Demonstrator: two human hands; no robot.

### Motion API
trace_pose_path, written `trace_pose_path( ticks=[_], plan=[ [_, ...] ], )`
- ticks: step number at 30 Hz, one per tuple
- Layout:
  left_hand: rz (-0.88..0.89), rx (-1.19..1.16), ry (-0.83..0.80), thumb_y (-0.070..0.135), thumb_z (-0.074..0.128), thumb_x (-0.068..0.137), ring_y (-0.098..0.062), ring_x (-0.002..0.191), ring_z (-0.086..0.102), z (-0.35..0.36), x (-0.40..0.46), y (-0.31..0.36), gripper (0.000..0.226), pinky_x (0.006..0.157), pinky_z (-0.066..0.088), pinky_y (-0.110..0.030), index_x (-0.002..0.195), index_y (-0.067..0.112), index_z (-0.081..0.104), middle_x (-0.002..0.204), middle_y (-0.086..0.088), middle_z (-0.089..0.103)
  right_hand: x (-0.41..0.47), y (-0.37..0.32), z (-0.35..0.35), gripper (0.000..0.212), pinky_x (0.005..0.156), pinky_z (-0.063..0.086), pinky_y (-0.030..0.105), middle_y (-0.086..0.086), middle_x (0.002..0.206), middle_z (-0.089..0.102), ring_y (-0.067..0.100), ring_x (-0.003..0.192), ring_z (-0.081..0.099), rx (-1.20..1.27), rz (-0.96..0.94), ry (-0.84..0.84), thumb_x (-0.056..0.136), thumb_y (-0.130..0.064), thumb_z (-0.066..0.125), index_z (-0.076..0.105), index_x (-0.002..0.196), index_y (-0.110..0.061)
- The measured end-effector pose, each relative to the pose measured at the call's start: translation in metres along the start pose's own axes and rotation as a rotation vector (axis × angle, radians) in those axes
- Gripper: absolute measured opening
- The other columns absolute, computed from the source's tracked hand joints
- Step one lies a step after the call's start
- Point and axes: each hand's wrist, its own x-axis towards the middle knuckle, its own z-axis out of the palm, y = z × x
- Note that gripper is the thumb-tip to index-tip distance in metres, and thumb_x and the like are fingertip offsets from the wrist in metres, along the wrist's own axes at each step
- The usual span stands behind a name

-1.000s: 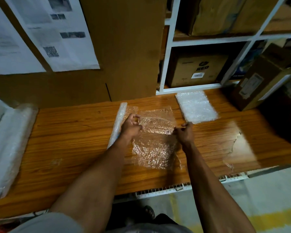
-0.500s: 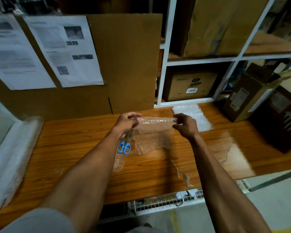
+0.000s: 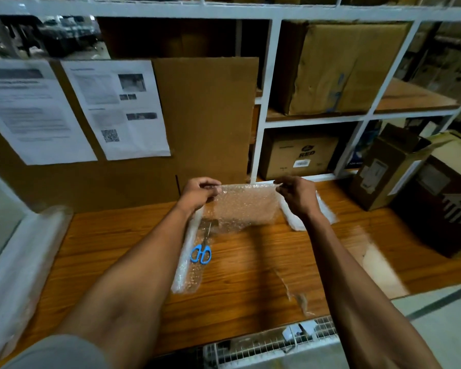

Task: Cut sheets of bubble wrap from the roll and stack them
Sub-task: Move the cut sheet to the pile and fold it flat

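Hanging between the 2 hands, a cut sheet (image 3: 246, 206) of bubble wrap is being held up above the tabletop (image 3: 250, 275), its top edge stretched level and its lower edge drooping toward the wood. The left hand (image 3: 198, 193) is pinching the sheet's top left corner, thumb and fingers pressed together on the plastic. The right hand (image 3: 297, 194) is pinching the top right corner in the same grip, fingertips closed on the edge.

Lying under the right hand and partly hidden by it, a stack (image 3: 325, 211) of earlier sheets is sitting toward the back of the tabletop. Below the left hand, a narrow strip (image 3: 186, 262) of bubble wrap is running down the wood, with blue-handled scissors (image 3: 201, 253) resting on it, blades pointing away from the person. The roll (image 3: 19, 262) is lying along the left edge of the tabletop, well apart from both hands. A cardboard panel (image 3: 208, 115) with 2 printed papers (image 3: 117, 110) is standing behind, and boxes (image 3: 341, 67) are sitting on white shelves.
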Motion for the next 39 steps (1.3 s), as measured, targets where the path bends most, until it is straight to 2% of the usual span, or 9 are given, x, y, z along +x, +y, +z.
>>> trace_pose_path(
  ticks=[5,9,15,20,24,27,30,36,39],
  plan=[
    [0.045,0.085,-0.015,0.01,0.072,0.093,-0.019,0.095,0.069,-0.008,0.017,0.007,0.015,0.09,0.059,-0.035,0.107,0.012,0.077,0.104,-0.007,0.077,0.009,-0.013,-0.003,0.016,0.065,0.037,-0.002,-0.003,0.102,0.076,0.003,0.09,0.064,-0.097,-0.058,0.052,0.096,-0.022,0.075,0.079,0.111,-0.016],
    [0.105,0.204,0.003,0.021,0.065,0.099,-0.014,0.092,0.067,-0.017,0.032,0.012,0.013,0.082,0.054,-0.029,0.101,0.02,0.078,0.1,0.003,0.076,0.017,-0.022,-0.002,0.011,0.066,0.043,0.02,0.0,0.094,0.074,0.014,0.086,0.068,-0.092,-0.08,0.084,0.096,-0.029,0.075,0.076,0.094,-0.019],
    [0.096,0.288,-0.031,0.035,0.051,0.106,-0.013,0.103,0.059,-0.02,0.038,0.019,0.028,0.085,0.039,-0.026,0.11,0.017,0.072,0.107,0.005,0.067,0.011,-0.035,0.012,0.011,0.077,0.055,0.026,-0.003,0.101,0.074,0.012,0.093,0.073,0.237,0.085,0.05,0.105,-0.03,0.062,0.058,0.098,-0.023],
    [0.128,0.207,-0.043,0.039,0.053,0.104,-0.022,0.104,0.067,-0.017,0.048,0.01,0.027,0.092,0.051,-0.037,0.088,0.025,0.07,0.095,0.004,0.072,0.004,-0.036,0.017,0.016,0.071,0.064,0.037,0.008,0.098,0.071,0.018,0.081,0.075,0.381,0.15,0.091,0.107,-0.029,0.057,0.052,0.11,-0.014],
    [0.091,0.018,-0.122,0.043,0.062,0.099,-0.027,0.104,0.07,-0.008,0.05,0.003,0.023,0.094,0.057,-0.05,0.095,0.024,0.073,0.101,0.0,0.074,0.0,-0.031,0.014,0.016,0.062,0.065,0.046,0.016,0.098,0.065,0.03,0.073,0.073,0.506,0.2,0.103,0.108,-0.022,0.057,0.048,0.116,-0.011],
    [0.048,-0.099,-0.257,0.038,0.075,0.088,-0.023,0.099,0.071,0.006,0.042,0.003,0.037,0.079,0.061,-0.034,0.115,0.013,0.068,0.11,-0.007,0.073,0.005,-0.019,0.013,0.02,0.055,0.062,0.044,0.015,0.097,0.062,0.021,0.066,0.066,0.521,0.234,0.139,0.107,-0.022,0.058,0.045,0.117,-0.011],
    [0.004,-0.081,-0.292,0.026,0.082,0.082,-0.022,0.106,0.071,0.024,0.044,-0.007,0.065,0.086,0.06,-0.032,0.138,0.009,0.054,0.127,-0.008,0.066,0.01,-0.004,0.009,0.023,0.053,0.061,0.045,0.016,0.095,0.062,0.023,0.067,0.065,0.501,0.278,0.185,0.108,-0.02,0.057,0.039,0.121,-0.012],
    [-0.025,-0.091,-0.262,0.001,0.069,0.091,-0.023,0.098,0.07,0.079,0.061,-0.007,0.037,0.075,0.06,-0.029,0.123,0.017,0.058,0.12,-0.015,0.068,0.027,0.042,-0.014,0.022,0.051,0.061,0.044,0.017,0.094,0.064,0.027,0.062,0.069,0.503,0.333,0.162,0.108,-0.016,0.054,0.037,0.12,-0.01],
    [-0.024,-0.049,-0.218,0.001,0.069,0.092,-0.027,0.107,0.067,0.112,0.075,-0.008,0.039,0.087,0.059,-0.038,0.119,0.025,0.057,0.121,-0.013,0.066,0.043,0.075,-0.031,0.009,0.051,0.059,0.04,0.014,0.096,0.067,0.023,0.061,0.071,0.531,0.348,0.075,0.109,-0.014,0.051,0.046,0.114,-0.01]
  ],
)
